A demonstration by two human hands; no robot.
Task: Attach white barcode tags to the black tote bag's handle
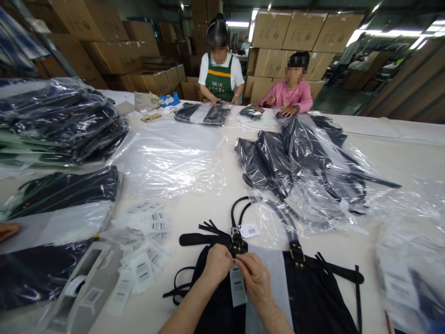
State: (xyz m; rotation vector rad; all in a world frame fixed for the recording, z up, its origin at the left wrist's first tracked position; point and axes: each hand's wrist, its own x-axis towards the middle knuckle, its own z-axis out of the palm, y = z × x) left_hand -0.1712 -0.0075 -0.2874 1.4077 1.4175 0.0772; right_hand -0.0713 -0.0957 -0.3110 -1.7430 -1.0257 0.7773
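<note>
Both hands meet at the top of a black apron (pixel 306 297) lying flat on the white table (pixel 399 148): the left hand (pixel 217 265) and right hand (pixel 255 277) pinch narrowly, fingertips almost touching, at the strap buckle (pixel 237 245), where a grey paper label (pixel 237 285) hangs down between them. A small white barcode tag (pixel 249 230) already sits just beside the buckle, on the looped neck strap (pixel 239 208). Doing this well seems to mean keeping the label straight and the apron flat, with the pinch close to the buckle so the string does not slip. Loose barcode tags (pixel 146 250) lie spread near the left hand, and bagged aprons (pixel 313 162) pile up beyond. A stack of packed bags (pixel 59 120) stands at far left. Across the table two co-workers, one in a green apron (pixel 219 81) and one in a pink top (pixel 288 95), handle bags of their own before stacked cardboard boxes (pixel 302 32).
</note>
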